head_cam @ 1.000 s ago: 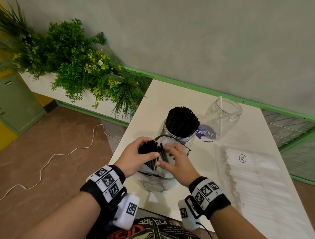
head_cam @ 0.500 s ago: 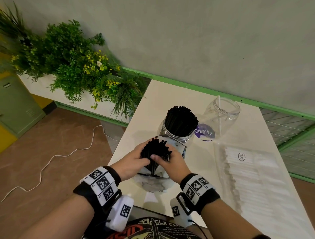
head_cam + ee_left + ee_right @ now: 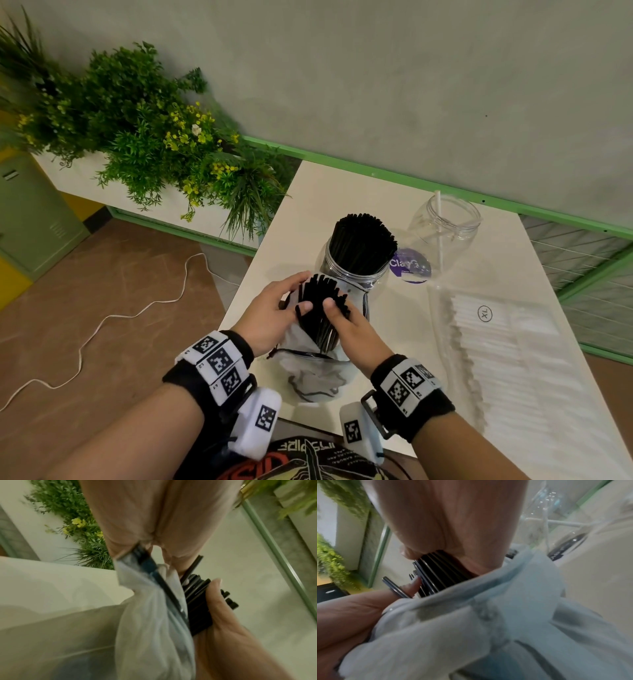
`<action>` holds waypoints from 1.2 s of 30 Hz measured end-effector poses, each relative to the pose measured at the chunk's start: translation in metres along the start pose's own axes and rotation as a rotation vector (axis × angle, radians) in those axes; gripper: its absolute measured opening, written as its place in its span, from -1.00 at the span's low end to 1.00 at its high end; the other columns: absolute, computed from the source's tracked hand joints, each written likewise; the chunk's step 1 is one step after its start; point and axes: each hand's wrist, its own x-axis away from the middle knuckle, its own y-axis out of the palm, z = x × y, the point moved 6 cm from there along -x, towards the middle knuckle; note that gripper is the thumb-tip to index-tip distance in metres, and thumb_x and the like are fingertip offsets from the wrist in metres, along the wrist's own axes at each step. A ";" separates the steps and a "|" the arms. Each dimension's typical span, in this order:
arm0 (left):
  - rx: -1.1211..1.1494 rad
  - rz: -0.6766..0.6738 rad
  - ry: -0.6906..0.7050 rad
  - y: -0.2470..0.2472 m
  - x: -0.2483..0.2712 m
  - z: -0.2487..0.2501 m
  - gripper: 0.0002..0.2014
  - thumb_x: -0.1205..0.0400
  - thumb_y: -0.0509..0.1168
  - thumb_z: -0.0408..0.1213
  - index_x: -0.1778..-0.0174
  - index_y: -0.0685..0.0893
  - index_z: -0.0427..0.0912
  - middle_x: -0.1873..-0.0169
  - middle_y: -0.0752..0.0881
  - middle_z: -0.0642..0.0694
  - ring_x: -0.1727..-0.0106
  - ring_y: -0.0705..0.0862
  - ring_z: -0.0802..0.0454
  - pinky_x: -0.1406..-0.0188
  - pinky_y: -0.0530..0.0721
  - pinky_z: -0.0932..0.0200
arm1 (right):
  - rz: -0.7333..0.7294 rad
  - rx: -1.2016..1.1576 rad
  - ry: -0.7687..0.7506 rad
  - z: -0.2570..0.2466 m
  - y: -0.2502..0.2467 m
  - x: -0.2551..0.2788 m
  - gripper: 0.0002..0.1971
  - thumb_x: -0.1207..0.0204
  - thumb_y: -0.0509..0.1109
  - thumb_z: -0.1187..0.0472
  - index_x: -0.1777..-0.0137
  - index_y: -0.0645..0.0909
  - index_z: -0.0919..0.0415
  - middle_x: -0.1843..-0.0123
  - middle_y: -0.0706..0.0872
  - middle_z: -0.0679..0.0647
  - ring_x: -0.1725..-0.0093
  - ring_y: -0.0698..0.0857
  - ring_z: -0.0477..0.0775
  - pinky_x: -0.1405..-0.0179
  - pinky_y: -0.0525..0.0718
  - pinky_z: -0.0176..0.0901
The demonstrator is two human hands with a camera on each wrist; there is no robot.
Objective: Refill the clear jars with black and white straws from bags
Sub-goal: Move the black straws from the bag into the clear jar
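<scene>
Risk: bundle of black straws (image 3: 320, 310) is fanned at the top; a slack squeeze could spill loose ones, and the black-straw jar (image 3: 356, 255) just beyond looks nearly full. Left hand (image 3: 270, 317) and right hand (image 3: 352, 325) both curl around the bundle, half out of the clear bag (image 3: 313, 371) at the table's near edge.

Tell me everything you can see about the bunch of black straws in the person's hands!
The bunch of thin black straws looks like shiny plastic. Its tops fan out unevenly, while the lower ends sit inside a crumpled clear plastic bag on the white table. The left hand and right hand grip it from both sides, thumbs pressed on the front. It stands nearly upright, just in front of the clear jar packed with black straws.
</scene>
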 end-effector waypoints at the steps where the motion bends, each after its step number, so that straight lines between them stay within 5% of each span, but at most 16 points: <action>1: 0.042 -0.004 -0.017 0.002 0.000 0.000 -0.51 -0.53 0.43 -0.14 -0.36 0.50 0.31 -0.30 0.56 -0.02 -0.29 0.62 -0.05 -0.40 0.54 -0.03 | 0.019 -0.042 0.008 0.000 -0.002 0.002 -0.71 -0.66 0.15 0.01 -0.33 0.48 -0.07 -0.24 0.64 -0.22 -0.15 0.62 -0.49 -0.05 0.51 -0.62; 4: 0.161 -0.022 -0.054 0.006 0.000 0.001 -0.55 -0.63 0.32 -0.39 -0.36 0.51 0.16 -0.31 0.55 0.01 -0.12 0.71 0.06 -0.13 0.65 0.26 | 0.037 -0.102 0.022 0.001 -0.005 0.005 -0.70 -0.55 0.19 -0.18 -0.26 0.42 -0.23 -0.22 0.58 -0.36 -0.19 0.56 -0.56 0.00 0.47 -0.68; 6: 0.195 -0.040 -0.074 0.008 0.001 0.002 -0.52 -0.65 0.20 -0.55 -0.41 0.49 0.04 -0.26 0.55 0.11 0.03 0.70 0.36 0.09 0.60 0.48 | 0.035 -0.099 -0.007 0.000 -0.006 0.006 -0.35 -0.25 0.41 -0.44 -0.30 0.41 -0.20 -0.20 0.61 -0.38 -0.24 0.58 -0.46 -0.04 0.51 -0.62; 7: 0.188 -0.051 -0.077 0.009 0.000 0.002 -0.48 -0.64 0.16 -0.60 -0.42 0.48 0.02 -0.26 0.54 0.13 0.01 0.67 0.46 0.08 0.58 0.52 | 0.039 -0.086 -0.021 -0.002 -0.004 0.006 -0.21 -0.12 0.55 -0.41 -0.32 0.41 -0.13 -0.18 0.65 -0.34 -0.22 0.62 -0.41 -0.05 0.54 -0.57; 9: 0.168 -0.070 -0.083 0.011 0.000 0.004 -0.42 -0.61 0.13 -0.64 -0.42 0.49 0.06 -0.32 0.54 0.08 -0.29 0.57 0.35 -0.21 0.56 0.36 | 0.024 -0.017 -0.060 0.000 -0.001 0.003 -0.24 -0.21 0.71 0.02 -0.36 0.39 0.02 -0.18 0.68 -0.20 -0.20 0.66 -0.34 -0.08 0.57 -0.49; 11: 0.196 -0.086 -0.098 0.014 -0.001 0.003 -0.43 -0.60 0.14 -0.62 -0.38 0.53 0.11 -0.34 0.58 0.04 -0.42 0.51 0.09 -0.32 0.55 0.12 | 0.059 0.006 -0.078 -0.001 0.001 0.001 -0.34 -0.34 0.62 0.39 -0.39 0.40 0.19 -0.20 0.71 -0.02 -0.21 0.69 -0.20 -0.11 0.60 -0.40; 12: 0.212 -0.090 -0.103 0.016 -0.001 0.003 -0.44 -0.61 0.14 -0.62 -0.36 0.54 0.11 -0.30 0.61 0.05 -0.37 0.55 0.07 -0.24 0.59 0.17 | 0.106 -0.002 -0.080 0.000 -0.002 -0.001 -0.40 -0.36 0.59 0.43 -0.37 0.43 0.24 -0.19 0.73 0.05 -0.21 0.71 -0.13 -0.11 0.62 -0.36; 14: 0.208 -0.074 -0.095 0.015 0.000 0.004 -0.48 -0.63 0.16 -0.61 -0.33 0.55 0.09 -0.20 0.66 0.08 -0.25 0.61 0.21 -0.10 0.59 0.36 | 0.209 -0.014 -0.085 0.001 -0.009 -0.002 -0.52 -0.37 0.59 0.41 -0.26 0.53 0.28 -0.10 0.76 0.11 -0.11 0.74 -0.14 -0.04 0.63 -0.38; 18: 0.178 -0.033 -0.049 0.013 0.000 0.007 -0.48 -0.61 0.17 -0.64 -0.22 0.60 0.13 -0.23 0.68 -0.04 -0.32 0.59 0.21 -0.31 0.55 0.24 | 0.329 0.033 -0.080 -0.001 -0.017 -0.002 -0.67 -0.39 0.58 0.38 -0.09 0.60 0.15 0.02 0.76 0.01 0.08 0.72 -0.31 0.08 0.61 -0.49; 26: 0.240 -0.004 0.007 0.013 0.001 0.013 -0.66 -0.61 0.35 -0.44 -0.22 0.64 0.04 -0.17 0.73 -0.03 -0.19 0.71 0.04 -0.27 0.61 0.12 | 0.431 0.101 -0.234 -0.019 -0.015 0.006 -0.46 -0.36 0.58 0.36 -0.27 0.49 0.00 -0.07 0.68 -0.09 -0.04 0.66 -0.28 -0.04 0.57 -0.48; 30: 0.237 0.034 0.003 0.008 0.002 0.014 -0.52 -0.59 0.19 -0.65 -0.14 0.66 0.07 -0.09 0.76 0.00 -0.07 0.72 0.12 -0.15 0.61 0.24 | 0.528 0.116 -0.273 -0.026 -0.023 0.009 -0.54 -0.37 0.54 0.40 -0.17 0.52 -0.02 0.03 0.70 -0.22 0.00 0.68 -0.27 -0.02 0.57 -0.47; 34: 0.213 0.063 -0.009 0.001 0.003 0.011 -0.49 -0.56 0.14 -0.71 -0.10 0.68 0.03 -0.11 0.75 -0.03 -0.20 0.68 0.15 -0.24 0.59 0.20 | 0.573 0.034 -0.366 -0.036 -0.034 0.016 -0.56 -0.41 0.49 0.46 -0.15 0.50 0.00 0.09 0.75 0.06 0.09 0.74 -0.09 0.07 0.63 -0.41; 36: 0.221 0.042 -0.007 0.004 0.004 0.014 -0.53 -0.57 0.17 -0.68 -0.08 0.68 0.03 -0.09 0.76 -0.05 -0.11 0.70 0.24 -0.12 0.61 0.30 | 0.566 0.025 -0.370 -0.035 -0.034 0.016 -0.55 -0.42 0.48 0.46 -0.16 0.49 -0.02 0.10 0.76 0.05 0.08 0.75 -0.08 0.06 0.63 -0.39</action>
